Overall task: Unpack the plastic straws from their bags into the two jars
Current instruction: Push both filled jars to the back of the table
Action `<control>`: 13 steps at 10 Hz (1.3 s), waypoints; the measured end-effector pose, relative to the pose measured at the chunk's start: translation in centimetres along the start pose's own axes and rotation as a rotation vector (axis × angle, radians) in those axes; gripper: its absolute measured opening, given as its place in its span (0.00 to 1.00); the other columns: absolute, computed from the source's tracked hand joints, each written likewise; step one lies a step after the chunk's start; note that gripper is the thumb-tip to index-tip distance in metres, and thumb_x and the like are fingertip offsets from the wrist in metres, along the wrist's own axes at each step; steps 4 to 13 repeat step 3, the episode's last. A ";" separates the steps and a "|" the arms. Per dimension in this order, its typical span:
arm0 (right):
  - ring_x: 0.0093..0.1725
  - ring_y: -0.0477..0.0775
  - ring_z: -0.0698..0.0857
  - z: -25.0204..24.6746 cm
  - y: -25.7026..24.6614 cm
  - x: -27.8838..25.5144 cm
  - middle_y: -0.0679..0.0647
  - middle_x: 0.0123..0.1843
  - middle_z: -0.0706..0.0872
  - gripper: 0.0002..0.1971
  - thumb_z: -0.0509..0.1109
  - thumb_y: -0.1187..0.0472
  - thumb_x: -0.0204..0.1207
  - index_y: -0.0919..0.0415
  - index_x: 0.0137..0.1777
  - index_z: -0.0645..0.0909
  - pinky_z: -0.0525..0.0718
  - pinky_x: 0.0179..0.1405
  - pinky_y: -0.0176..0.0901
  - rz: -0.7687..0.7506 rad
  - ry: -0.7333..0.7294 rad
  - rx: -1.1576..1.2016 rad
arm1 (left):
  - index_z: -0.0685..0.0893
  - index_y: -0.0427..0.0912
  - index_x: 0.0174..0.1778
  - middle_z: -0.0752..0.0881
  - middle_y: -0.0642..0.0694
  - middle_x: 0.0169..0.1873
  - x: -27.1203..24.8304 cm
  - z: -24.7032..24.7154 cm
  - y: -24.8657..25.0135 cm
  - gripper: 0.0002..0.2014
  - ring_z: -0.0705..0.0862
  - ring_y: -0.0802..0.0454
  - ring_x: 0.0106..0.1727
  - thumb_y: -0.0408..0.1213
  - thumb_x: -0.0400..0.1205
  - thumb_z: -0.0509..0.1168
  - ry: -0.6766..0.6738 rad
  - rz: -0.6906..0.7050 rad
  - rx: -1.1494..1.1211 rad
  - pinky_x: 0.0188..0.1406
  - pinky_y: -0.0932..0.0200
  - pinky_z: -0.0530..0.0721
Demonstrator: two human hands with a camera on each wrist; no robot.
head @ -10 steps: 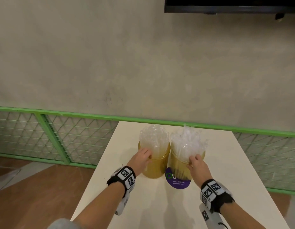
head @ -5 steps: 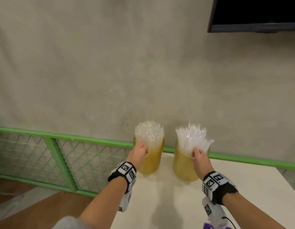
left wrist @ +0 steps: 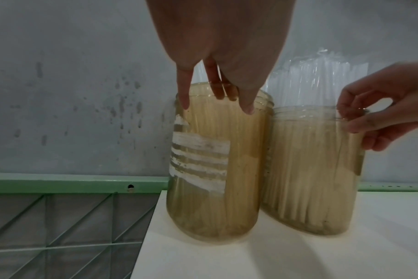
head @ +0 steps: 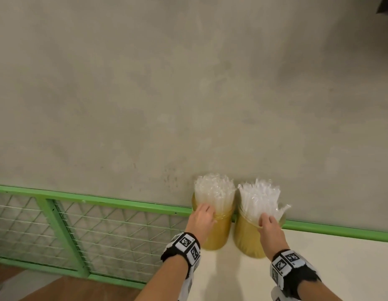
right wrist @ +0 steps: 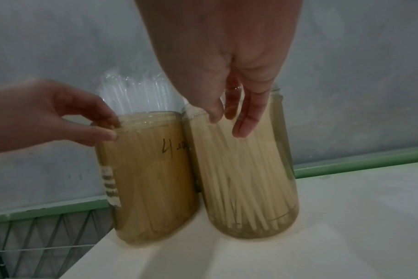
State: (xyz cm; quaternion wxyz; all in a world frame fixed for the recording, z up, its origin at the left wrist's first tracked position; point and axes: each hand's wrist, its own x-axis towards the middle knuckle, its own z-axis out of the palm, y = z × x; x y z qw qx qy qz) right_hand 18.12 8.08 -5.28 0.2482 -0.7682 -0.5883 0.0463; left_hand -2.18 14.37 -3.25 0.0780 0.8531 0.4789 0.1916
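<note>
Two amber glass jars stand side by side, touching, at the far left corner of the white table [head: 340, 268]. Clear plastic straws [head: 213, 192] fill the left jar [head: 217, 233] and rise above its rim. More straws [head: 259, 197] fill the right jar [head: 247, 242]. My left hand [head: 201, 216] grips the left jar's rim [left wrist: 215, 169], some fingers inside the glass and others outside. My right hand [head: 268, 224] pinches the right jar's rim [right wrist: 243, 179] between thumb and fingers. No straw bags are in view.
A bare grey wall stands right behind the jars. A green rail [head: 123, 203] with wire mesh [head: 102, 235] runs along the table's far edge and past its left side. The left jar [left wrist: 215, 169] stands close to the table's left edge. Wooden floor lies below.
Both hands have carried the jars from the middle of the table to its far left corner by the wall. Half a second ago the jars were apart; now they touch.
</note>
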 end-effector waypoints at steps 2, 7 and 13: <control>0.44 0.57 0.81 -0.4 -1.8 -0.2 0.59 0.58 0.77 0.23 0.57 0.84 0.71 0.64 0.61 0.74 0.80 0.42 0.41 -0.005 -0.016 -0.038 | 0.69 0.44 0.66 0.68 0.51 0.64 -1.8 -1.3 -1.2 0.19 0.72 0.60 0.62 0.40 0.81 0.64 0.035 -0.036 -0.221 0.65 0.73 0.66; 0.38 0.58 0.80 -1.3 -1.8 -1.9 0.60 0.59 0.78 0.25 0.56 0.83 0.70 0.61 0.62 0.75 0.80 0.36 0.44 -0.020 -0.012 -0.044 | 0.71 0.46 0.63 0.70 0.56 0.58 -3.7 -2.2 -1.3 0.15 0.73 0.66 0.54 0.38 0.81 0.63 0.073 -0.054 -0.300 0.59 0.75 0.72; 0.38 0.58 0.80 -1.3 -1.8 -1.9 0.60 0.59 0.78 0.25 0.56 0.83 0.70 0.61 0.62 0.75 0.80 0.36 0.44 -0.020 -0.012 -0.044 | 0.71 0.46 0.63 0.70 0.56 0.58 -3.7 -2.2 -1.3 0.15 0.73 0.66 0.54 0.38 0.81 0.63 0.073 -0.054 -0.300 0.59 0.75 0.72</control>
